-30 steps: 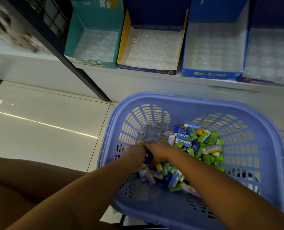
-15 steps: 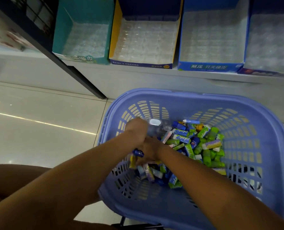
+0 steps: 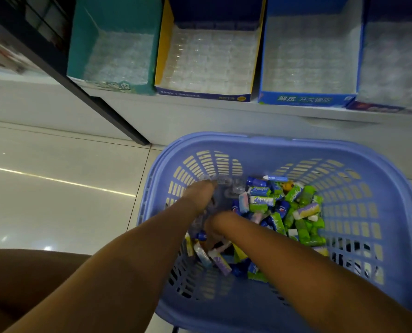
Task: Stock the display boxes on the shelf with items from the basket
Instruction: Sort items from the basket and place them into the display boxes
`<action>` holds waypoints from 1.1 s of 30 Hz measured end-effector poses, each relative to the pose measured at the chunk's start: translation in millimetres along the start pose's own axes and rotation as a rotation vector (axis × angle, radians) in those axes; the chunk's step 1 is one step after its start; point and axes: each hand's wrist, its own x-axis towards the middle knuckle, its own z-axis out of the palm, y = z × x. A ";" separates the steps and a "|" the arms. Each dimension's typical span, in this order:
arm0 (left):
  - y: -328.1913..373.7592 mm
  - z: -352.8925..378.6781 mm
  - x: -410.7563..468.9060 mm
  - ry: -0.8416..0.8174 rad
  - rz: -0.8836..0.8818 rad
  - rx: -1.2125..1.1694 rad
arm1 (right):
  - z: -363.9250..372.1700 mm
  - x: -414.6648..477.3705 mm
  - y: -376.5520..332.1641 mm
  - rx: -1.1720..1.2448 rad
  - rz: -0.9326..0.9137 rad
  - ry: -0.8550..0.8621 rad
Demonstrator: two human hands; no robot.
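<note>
The left hand [image 3: 199,197] has slid forward from the right hand [image 3: 220,223] onto a clear plastic tray [image 3: 232,188] in the lilac slotted plastic basket [image 3: 296,145] of wrapped packets [image 3: 284,212]; neither grip shows, and the cardboard display boxes [image 3: 202,95] on the shelf stay unfilled.

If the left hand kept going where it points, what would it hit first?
Probably the clear plastic tray just ahead of the left hand, then the basket wall; depth is unclear.
</note>
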 end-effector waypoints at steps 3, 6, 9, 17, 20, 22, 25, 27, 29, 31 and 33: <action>-2.6 0.4 3.9 0.005 0.059 0.078 | 8.3 -9.9 8.0 0.045 0.081 0.024; -9.2 0.9 8.4 0.006 0.156 0.250 | 18.8 -31.6 15.5 0.021 0.146 0.112; -8.8 0.6 8.0 0.027 0.219 0.374 | 35.2 -56.3 23.0 0.007 0.195 0.145; 3.3 29.9 1.8 0.094 0.330 0.356 | 91.9 -129.1 51.2 0.000 0.193 0.130; -1.0 52.6 -2.0 0.007 0.274 0.251 | 92.5 -137.7 56.3 0.045 0.238 0.206; -7.9 61.9 -6.1 0.010 0.281 0.150 | 76.0 -133.2 60.9 0.161 0.232 0.520; -14.9 71.3 -8.8 -0.019 0.257 -0.095 | 42.4 -100.9 71.9 0.270 0.264 0.902; -11.7 75.4 -7.9 -0.085 0.171 -0.323 | 25.7 -72.5 75.7 0.298 0.318 0.909; -5.1 78.4 -9.6 -0.142 0.076 -0.553 | 20.7 -47.7 78.3 0.252 0.384 0.840; -2.4 84.8 -8.9 -0.154 0.051 -0.668 | 25.2 -33.2 82.5 0.170 0.425 0.811; -2.0 90.8 -8.5 -0.137 0.062 -0.636 | 29.8 -30.3 88.4 0.140 0.433 0.804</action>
